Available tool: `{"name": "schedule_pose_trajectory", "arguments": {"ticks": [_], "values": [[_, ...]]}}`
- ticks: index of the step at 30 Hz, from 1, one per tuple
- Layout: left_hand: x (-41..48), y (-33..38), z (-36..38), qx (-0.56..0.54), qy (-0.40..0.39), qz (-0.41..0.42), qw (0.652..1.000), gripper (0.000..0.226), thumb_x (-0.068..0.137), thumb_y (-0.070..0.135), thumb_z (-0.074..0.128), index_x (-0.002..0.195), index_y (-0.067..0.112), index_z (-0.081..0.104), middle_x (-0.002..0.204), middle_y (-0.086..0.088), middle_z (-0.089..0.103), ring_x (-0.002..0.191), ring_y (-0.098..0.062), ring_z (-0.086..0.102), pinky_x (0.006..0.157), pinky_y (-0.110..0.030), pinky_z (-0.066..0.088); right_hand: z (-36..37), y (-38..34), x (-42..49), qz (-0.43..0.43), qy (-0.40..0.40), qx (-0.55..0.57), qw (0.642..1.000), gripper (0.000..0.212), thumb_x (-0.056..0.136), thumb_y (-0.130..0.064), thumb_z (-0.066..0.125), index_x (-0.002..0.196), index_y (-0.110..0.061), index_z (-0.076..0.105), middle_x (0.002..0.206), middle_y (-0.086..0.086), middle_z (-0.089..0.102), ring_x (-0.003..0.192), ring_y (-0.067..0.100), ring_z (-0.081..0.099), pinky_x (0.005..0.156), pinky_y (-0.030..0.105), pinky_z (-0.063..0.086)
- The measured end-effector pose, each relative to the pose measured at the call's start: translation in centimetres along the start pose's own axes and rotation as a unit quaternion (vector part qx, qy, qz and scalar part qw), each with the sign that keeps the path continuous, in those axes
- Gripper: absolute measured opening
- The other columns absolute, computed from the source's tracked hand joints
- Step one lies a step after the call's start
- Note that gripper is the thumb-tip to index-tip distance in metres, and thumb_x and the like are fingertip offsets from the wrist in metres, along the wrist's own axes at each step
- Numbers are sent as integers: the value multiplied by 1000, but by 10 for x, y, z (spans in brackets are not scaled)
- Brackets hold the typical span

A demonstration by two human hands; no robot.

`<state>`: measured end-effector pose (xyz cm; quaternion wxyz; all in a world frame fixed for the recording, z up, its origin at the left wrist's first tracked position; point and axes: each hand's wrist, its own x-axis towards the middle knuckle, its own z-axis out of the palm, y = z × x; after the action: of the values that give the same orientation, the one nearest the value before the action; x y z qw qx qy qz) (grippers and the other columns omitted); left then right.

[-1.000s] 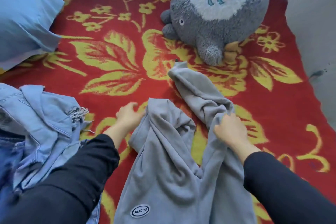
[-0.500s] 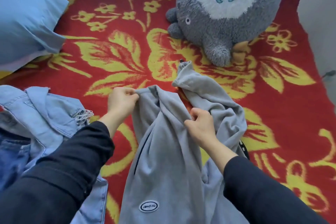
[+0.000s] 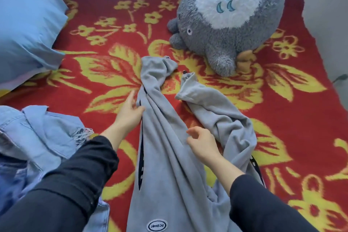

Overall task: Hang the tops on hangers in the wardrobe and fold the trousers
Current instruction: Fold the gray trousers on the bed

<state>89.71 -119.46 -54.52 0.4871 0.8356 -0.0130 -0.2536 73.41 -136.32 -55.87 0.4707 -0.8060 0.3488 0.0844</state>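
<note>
Grey sweat trousers [image 3: 165, 165] lie on the red flowered blanket [image 3: 105, 39], waist toward me with an oval logo patch [image 3: 156, 224] near the bottom edge. The left leg [image 3: 152, 81] stretches away from me and is rumpled at its cuff. The right leg [image 3: 216, 111] bends off to the right, twisted. My left hand [image 3: 130, 111] touches the outer edge of the left leg with straight fingers. Over the fabric between the two legs is my right hand [image 3: 201, 141], its fingers loosely curled and holding nothing.
A pile of light blue denim clothes [image 3: 43, 137] lies at my left. A blue pillow [image 3: 24, 30] sits at the far left. A big grey plush toy [image 3: 226, 19] stands beyond the trousers. A pale wall [image 3: 329, 15] borders the bed on the right.
Both hands have let go of the bunched fabric. The left trouser leg now lies stretched out away from me, apart from the right leg. My right hand has drawn back toward me.
</note>
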Motion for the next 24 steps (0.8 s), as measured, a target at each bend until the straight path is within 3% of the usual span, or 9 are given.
{"name": "schedule_pose_trajectory", "arguments": {"ticks": [5, 9, 11, 14, 16, 18, 20, 23, 24], "values": [[-31, -65, 42, 147, -56, -82, 984, 66, 96, 42, 48, 151, 40, 12, 150, -9, 33, 135, -33, 34, 108, -45, 35, -21, 36, 5, -33, 136, -260, 955, 37, 84, -17, 51, 121, -18, 54, 131, 2, 48, 125, 24, 37, 98, 43, 32], [-37, -63, 55, 111, -53, -37, 992, 61, 94, 25, 52, 149, 36, 26, 147, 0, 41, 131, -27, 43, 96, -36, 41, -52, 59, 12, 103, 191, -277, 936, 71, 88, -32, 59, 146, -18, 21, 151, 9, 20, 137, 29, 19, 103, 51, 27], [-35, -62, 49, 112, 15, -28, 993, 50, 93, 14, 51, 140, 30, 44, 143, 0, 47, 122, -26, 49, 83, -32, 40, -66, 72, 14, 165, 156, -271, 935, 71, 87, -36, 61, 144, -17, 23, 142, 14, 34, 128, 34, 35, 97, 48, 35], [-39, -66, 37, 191, 170, -77, 964, 48, 87, 3, 47, 130, 24, 51, 128, -14, 46, 108, -32, 44, 78, -36, 36, -81, 77, 10, 95, 146, -185, 967, 20, 84, -21, 59, 101, -14, 51, 83, 7, 59, 77, 31, 57, 61, 38, 44], [-45, -63, 43, 278, 195, -84, 937, 51, 83, 5, 50, 129, 26, 46, 127, -13, 33, 112, -31, 31, 88, -44, 32, -85, 76, 8, 31, 166, -96, 981, 7, 79, -16, 62, 79, -13, 56, 67, 4, 60, 65, 26, 56, 58, 36, 43], [-49, -52, 62, 293, 179, -10, 939, 48, 81, 8, 55, 126, 25, 47, 130, -9, 32, 118, -31, 27, 97, -48, 28, -86, 73, 5, 39, 140, 91, 985, 12, 80, -13, 65, 69, -10, 68, 67, 3, 68, 66, 19, 60, 65, 33, 46], [-52, -35, 86, 260, 136, 71, 953, 40, 83, 10, 56, 121, 22, 56, 128, -7, 42, 120, -29, 30, 98, -42, 29, -90, 80, 8, 90, 172, 221, 956, 9, 81, -12, 65, 78, -9, 73, 74, 5, 70, 75, 21, 64, 71, 35, 49], [-49, -17, 117, 191, 40, 128, 972, 31, 87, 10, 54, 114, 19, 67, 117, -5, 61, 115, -25, 44, 98, -31, 35, -97, 96, 14, 179, 200, 172, 948, 46, 81, -24, 69, 124, -10, 58, 102, -3, 61, 100, 19, 56, 84, 35, 44], [-48, -11, 126, 151, 7, 113, 982, 28, 89, 12, 54, 113, 17, 68, 114, -3, 64, 111, -21, 50, 98, -30, 39, -97, 98, 16, 175, 160, 164, 957, 47, 81, -26, 70, 123, -10, 59, 105, -2, 60, 101, 19, 55, 84, 34, 43]]}}
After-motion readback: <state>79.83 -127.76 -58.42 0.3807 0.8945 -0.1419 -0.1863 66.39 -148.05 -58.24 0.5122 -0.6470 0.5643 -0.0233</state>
